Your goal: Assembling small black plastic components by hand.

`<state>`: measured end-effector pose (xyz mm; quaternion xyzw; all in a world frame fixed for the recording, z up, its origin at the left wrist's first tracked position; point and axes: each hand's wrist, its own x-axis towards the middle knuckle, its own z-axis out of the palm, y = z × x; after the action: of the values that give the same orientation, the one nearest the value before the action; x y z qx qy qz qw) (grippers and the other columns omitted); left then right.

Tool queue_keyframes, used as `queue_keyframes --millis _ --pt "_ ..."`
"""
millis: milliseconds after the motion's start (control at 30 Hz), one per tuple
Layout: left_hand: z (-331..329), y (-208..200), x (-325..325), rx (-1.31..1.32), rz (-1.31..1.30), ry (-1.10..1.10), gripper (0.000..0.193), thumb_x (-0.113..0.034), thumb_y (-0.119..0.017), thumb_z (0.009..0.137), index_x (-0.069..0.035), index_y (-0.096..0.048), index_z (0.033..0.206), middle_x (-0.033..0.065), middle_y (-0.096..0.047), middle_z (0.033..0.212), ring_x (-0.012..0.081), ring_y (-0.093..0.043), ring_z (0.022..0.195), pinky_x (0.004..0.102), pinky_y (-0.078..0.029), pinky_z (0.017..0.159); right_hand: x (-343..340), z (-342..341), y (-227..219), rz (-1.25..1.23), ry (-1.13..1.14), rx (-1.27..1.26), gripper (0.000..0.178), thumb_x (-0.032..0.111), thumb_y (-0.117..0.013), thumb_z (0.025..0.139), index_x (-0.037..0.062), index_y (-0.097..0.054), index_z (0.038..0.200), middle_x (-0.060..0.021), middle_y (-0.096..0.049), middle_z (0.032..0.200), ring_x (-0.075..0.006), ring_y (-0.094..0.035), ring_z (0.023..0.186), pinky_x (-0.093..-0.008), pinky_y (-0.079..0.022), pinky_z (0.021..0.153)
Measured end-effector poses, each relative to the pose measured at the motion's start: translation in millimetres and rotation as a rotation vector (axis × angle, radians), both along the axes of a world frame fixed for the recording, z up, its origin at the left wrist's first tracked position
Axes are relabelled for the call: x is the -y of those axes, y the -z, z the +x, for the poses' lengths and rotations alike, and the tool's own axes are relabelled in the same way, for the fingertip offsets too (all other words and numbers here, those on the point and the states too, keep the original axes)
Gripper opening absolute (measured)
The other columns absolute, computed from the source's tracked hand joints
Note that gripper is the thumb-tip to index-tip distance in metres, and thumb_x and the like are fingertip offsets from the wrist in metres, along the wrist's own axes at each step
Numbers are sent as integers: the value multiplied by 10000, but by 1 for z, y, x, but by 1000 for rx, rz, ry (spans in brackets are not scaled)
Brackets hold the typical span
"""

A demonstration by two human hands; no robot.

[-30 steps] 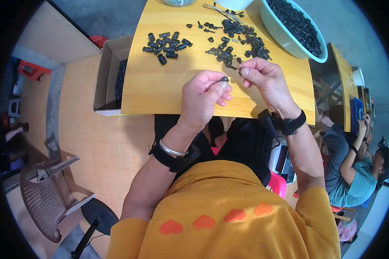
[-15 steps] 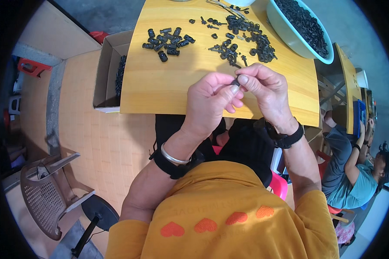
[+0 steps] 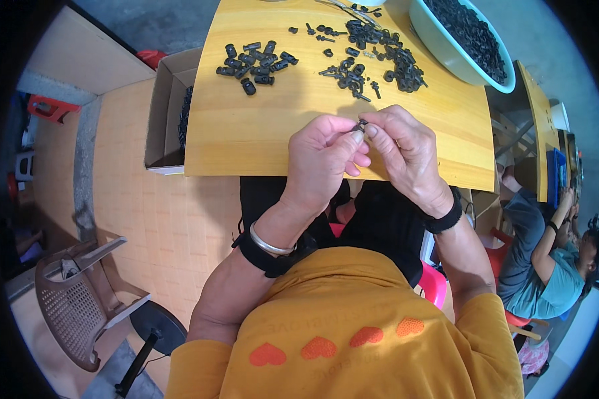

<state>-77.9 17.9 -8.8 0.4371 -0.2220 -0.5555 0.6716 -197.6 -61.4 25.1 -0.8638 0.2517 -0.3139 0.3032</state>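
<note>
Close above the near part of the yellow wooden table (image 3: 246,133), my two hands meet at the fingertips. My left hand (image 3: 323,156) pinches a small black plastic part (image 3: 360,125) between thumb and forefinger. My right hand (image 3: 406,149) has its thumb and forefinger closed at the same part, from the right. Fingers hide most of it, so its exact shape cannot be made out. Beyond my left hand lies a cluster of black barrel-shaped cord locks (image 3: 263,79). Loose small black pieces (image 3: 350,74), some ring-like and some with stems, are spread beyond my right hand.
A pale green basin (image 3: 439,46) full of small black parts stands at the table's far right. Left of the table is a cardboard box (image 3: 160,126) with black parts inside. At the right a person (image 3: 546,279) sits at another table. A brown chair (image 3: 70,306) lies lower left.
My right hand has shifted slightly, and its thumb has drawn back a little from the left thumb. More of the small black part shows between the fingertips. The piles look unchanged.
</note>
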Motion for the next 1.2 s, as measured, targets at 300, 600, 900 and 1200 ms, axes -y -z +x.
queue_keyframes --millis 300,600,900,1200 --pt "1 -2 0 -11 34 40 105 -65 -527 870 20 -548 929 92 -602 768 131 -604 630 217 -485 519 3 -1 0 10 -25 -66 65 42 -589 801 -1 -603 848 -110 -530 696 -260 -552 613 -320 -436 547" --pt "2 -1 1 -44 50 10 111 -75 -530 872 23 -557 915 78 -604 761 112 -593 610 208 -473 519 2 -3 -2 -48 -116 -74 225 74 -640 750 -18 -573 944 -141 -531 776 -293 -549 658 -337 -452 570" --pt "2 -7 3 -59 93 25 116 -70 -534 864 36 -575 887 97 -623 720 120 -599 585 210 -485 532 -3 -2 5 -346 -29 -179 307 142 -691 686 6 -556 926 -121 -512 780 -290 -544 727 -357 -473 591" --pt "8 -3 3 -129 90 35 125 -57 -540 855 57 -572 894 118 -618 728 145 -602 589 238 -516 538 -7 2 10 -345 -49 -133 214 100 -654 704 19 -559 878 -112 -491 740 -291 -532 682 -361 -464 576"
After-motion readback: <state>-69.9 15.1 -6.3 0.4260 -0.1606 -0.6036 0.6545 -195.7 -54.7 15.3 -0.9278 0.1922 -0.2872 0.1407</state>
